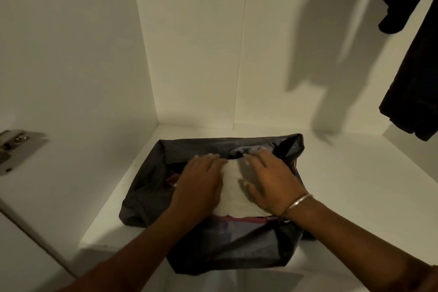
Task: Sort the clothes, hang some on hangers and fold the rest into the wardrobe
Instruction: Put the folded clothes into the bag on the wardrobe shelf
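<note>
Both hands, left hand (201, 180) and right hand (270, 180), lie flat with straight fingers on a folded white cloth (234, 192), apparently seating it in the dark fabric bin (147, 197) on the wardrobe shelf (355, 185).

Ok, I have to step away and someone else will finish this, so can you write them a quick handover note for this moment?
Left hand: open, flat on the white folded cloth.
Right hand: open, flat on the same cloth.
The cloth lies on folded items in a dark fabric bin on the wardrobe shelf.
Done: a dark garment hangs at upper right.
Left: cannot tell; no other clothes show.
</note>
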